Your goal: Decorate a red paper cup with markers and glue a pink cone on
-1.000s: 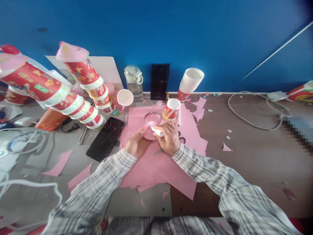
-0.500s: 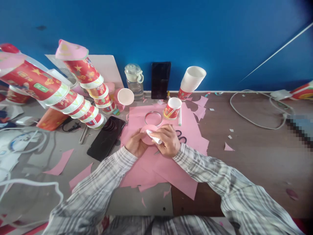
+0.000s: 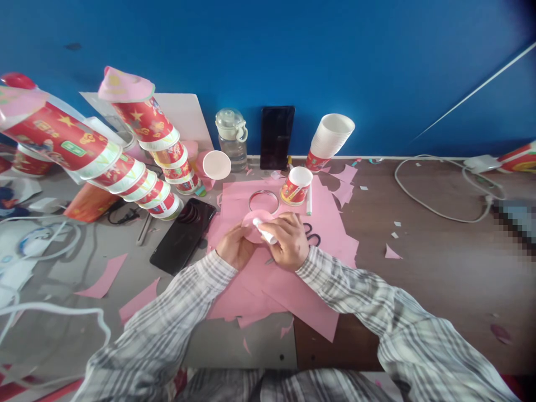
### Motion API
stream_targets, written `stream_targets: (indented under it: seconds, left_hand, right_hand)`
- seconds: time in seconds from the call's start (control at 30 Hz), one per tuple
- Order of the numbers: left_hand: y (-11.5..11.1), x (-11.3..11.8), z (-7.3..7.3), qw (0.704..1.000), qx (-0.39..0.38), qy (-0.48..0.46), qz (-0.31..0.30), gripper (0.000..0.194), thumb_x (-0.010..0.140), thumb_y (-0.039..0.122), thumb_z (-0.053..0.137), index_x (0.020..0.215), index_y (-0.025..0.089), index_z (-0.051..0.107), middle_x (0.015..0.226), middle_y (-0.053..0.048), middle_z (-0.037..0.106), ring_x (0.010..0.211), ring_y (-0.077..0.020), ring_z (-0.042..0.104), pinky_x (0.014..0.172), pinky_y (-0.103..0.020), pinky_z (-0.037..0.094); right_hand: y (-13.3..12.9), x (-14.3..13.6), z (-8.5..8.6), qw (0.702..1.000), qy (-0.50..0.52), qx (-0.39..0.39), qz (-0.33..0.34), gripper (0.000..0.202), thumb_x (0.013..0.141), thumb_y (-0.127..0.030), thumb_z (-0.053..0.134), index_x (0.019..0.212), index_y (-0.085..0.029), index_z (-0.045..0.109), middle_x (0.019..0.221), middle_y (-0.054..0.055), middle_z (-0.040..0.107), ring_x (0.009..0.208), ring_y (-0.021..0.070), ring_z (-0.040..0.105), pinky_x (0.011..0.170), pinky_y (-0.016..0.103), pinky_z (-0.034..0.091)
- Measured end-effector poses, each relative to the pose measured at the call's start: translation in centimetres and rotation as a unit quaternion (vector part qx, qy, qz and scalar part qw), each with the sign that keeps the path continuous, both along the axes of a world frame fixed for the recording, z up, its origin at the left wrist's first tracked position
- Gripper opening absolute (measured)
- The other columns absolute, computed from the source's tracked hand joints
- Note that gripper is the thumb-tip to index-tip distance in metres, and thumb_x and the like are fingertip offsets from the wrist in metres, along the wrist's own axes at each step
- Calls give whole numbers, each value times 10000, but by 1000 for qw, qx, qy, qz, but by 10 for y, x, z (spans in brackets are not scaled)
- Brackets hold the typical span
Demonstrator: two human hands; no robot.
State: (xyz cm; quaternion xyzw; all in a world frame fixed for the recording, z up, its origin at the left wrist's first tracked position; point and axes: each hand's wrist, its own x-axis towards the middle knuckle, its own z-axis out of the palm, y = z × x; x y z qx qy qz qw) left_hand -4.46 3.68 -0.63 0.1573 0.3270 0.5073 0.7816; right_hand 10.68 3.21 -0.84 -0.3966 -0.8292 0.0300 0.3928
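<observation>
My left hand (image 3: 235, 246) is closed on the edge of a round pink paper disc (image 3: 250, 230), holding it above the pink sheets (image 3: 276, 290). A white glue stick (image 3: 268, 235) is gripped in my right hand (image 3: 290, 243), its tip down on the disc. Just beyond the disc lies a clear ring (image 3: 263, 202), perhaps a tape roll. Black-handled scissors (image 3: 313, 240) lie partly hidden under my right hand. A red and white paper cup (image 3: 296, 186) stands behind that hand, with a white marker (image 3: 309, 200) beside it.
Two towers of red paper cups (image 3: 100, 153) with pink tops lean at the left. A black phone (image 3: 183, 237) lies in front of them. At the wall stand a water bottle (image 3: 232, 139), an upright phone (image 3: 277, 138) and stacked cups (image 3: 329, 139). A white cable (image 3: 444, 215) lies right.
The glue stick has shifted slightly over the disc, with its tip still on the paper. The whole view has drifted a little; both hands keep their hold.
</observation>
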Motion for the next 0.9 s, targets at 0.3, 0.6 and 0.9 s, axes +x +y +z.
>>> stream_targets:
  seconds: [0.3, 0.6, 0.9]
  left_hand:
    - [-1, 2, 1, 999, 34, -15, -14, 333, 701, 221, 584, 1017, 118, 568, 1000, -106, 636, 887, -225, 583, 737, -335, 493]
    - [0, 3, 2, 1000, 24, -10, -9, 317, 717, 231, 564, 1014, 120, 570, 960, -93, 648, 872, -215, 586, 750, -337, 483]
    - [1, 3, 3, 1000, 9, -9, 1, 249, 726, 225, 555, 938, 100, 591, 827, -84, 659, 801, -204, 596, 762, -338, 472]
  right_hand:
    - [3, 2, 0, 999, -2, -13, -43, 312, 791, -201, 548, 1102, -213, 546, 858, 41, 670, 825, 237, 520, 756, 377, 354]
    - [4, 1, 2, 999, -1, -30, -39, 288, 804, -199, 528, 1091, -209, 556, 866, 42, 667, 839, 238, 525, 774, 372, 357]
    - [2, -2, 4, 1000, 3, -31, -1, 264, 811, -210, 542, 1074, -227, 551, 871, 26, 670, 845, 231, 527, 772, 371, 378]
